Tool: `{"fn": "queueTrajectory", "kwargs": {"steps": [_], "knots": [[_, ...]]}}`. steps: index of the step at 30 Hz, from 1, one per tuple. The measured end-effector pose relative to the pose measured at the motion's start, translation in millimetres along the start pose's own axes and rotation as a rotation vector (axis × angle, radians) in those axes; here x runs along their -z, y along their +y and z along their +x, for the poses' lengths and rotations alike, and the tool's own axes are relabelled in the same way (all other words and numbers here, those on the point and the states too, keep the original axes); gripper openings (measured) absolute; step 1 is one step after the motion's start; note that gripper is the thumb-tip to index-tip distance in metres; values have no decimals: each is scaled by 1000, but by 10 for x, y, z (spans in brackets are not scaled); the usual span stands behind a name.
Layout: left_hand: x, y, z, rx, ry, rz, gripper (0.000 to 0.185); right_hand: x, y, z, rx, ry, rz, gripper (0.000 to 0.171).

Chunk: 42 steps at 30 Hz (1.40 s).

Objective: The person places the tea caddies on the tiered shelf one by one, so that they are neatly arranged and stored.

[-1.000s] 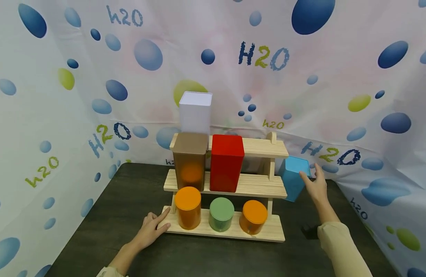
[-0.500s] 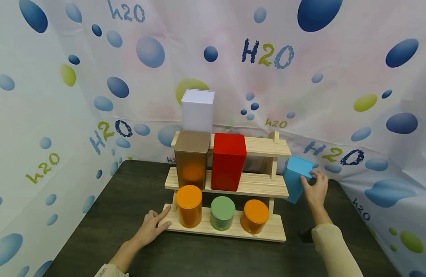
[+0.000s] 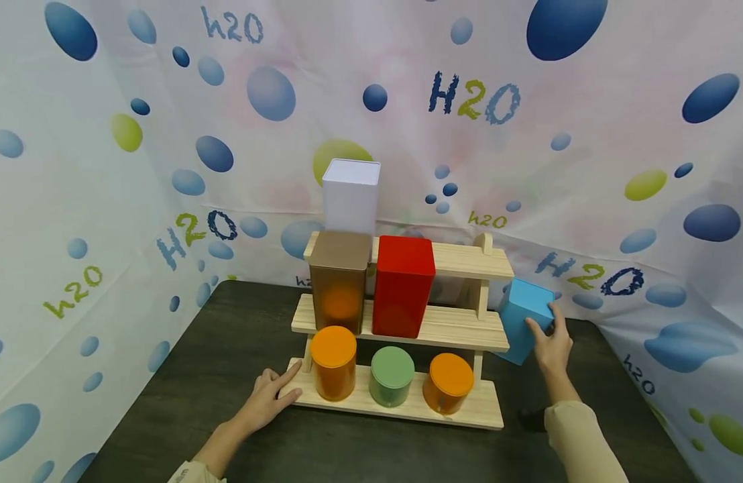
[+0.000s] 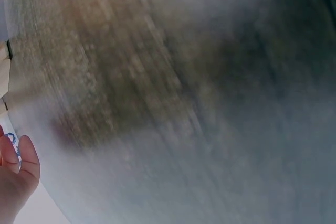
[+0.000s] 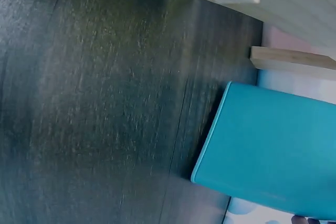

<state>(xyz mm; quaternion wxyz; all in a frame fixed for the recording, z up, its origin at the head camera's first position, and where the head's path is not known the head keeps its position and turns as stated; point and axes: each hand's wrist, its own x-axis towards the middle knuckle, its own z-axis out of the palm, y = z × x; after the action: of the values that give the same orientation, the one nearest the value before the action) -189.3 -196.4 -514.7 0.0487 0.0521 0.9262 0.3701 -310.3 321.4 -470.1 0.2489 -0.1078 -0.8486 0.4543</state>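
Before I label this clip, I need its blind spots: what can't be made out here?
- Left wrist view: blurred throughout; only a hand's edge shows.
- Right wrist view: the blue tin is cut off by the frame edge, the grip out of frame.
- Head view: the shelf hides the blue tin's left side; the right hand covers part.

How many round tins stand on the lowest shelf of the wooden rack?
3: an orange tin at the left, a green tin in the middle, another orange tin at the right. None seems hidden.
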Motion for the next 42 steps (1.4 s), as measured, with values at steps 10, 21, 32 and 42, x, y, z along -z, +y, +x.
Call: {"fn": "queueTrajectory", "kwargs": {"steps": [10, 21, 32, 42], "knots": [[-6, -6, 11, 4, 1, 16, 60, 467, -326, 71, 88, 228, 89, 53], [-12, -3, 13, 31, -20, 21, 61, 1038, -1218, 168, 233, 316, 30, 49], [22, 21, 22, 5, -8, 22, 61, 1121, -2134, 198, 333, 187, 74, 51], [5, 27, 3, 26, -24, 18, 61, 478, -2519, 218, 431, -30, 217, 52]]}}
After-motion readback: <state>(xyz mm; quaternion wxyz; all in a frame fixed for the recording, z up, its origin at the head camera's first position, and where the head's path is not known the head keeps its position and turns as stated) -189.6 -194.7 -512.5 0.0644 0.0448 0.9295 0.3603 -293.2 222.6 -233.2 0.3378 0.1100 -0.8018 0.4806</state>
